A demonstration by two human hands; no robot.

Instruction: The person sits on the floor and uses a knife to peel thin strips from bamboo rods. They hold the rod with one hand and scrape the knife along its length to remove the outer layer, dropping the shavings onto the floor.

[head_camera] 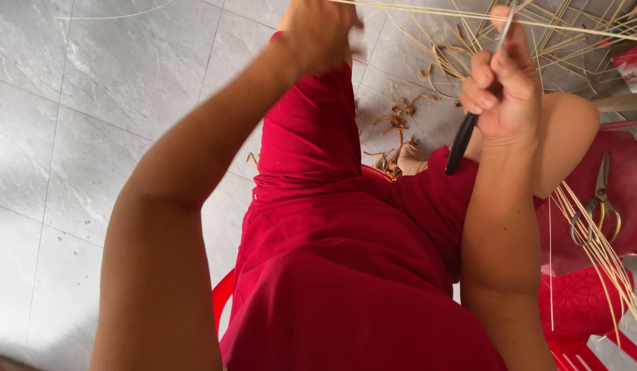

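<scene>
My left hand [318,31] is raised at the top centre, closed around one end of a thin pale cane strip [428,12] that runs to the right. My right hand [504,82] grips a knife with a black handle [461,141], its blade pointing up against the strip. Both hands are held over my lap in red clothing [346,233]. The left hand's fingers are blurred.
Brown shavings [395,141] lie on the grey tiled floor [91,103] by my foot. A loose pile of cane strips [538,41] spreads at the top right. Scissors [597,203] rest on a red plastic stool [628,178] at the right, with more strips [600,254] leaning across it.
</scene>
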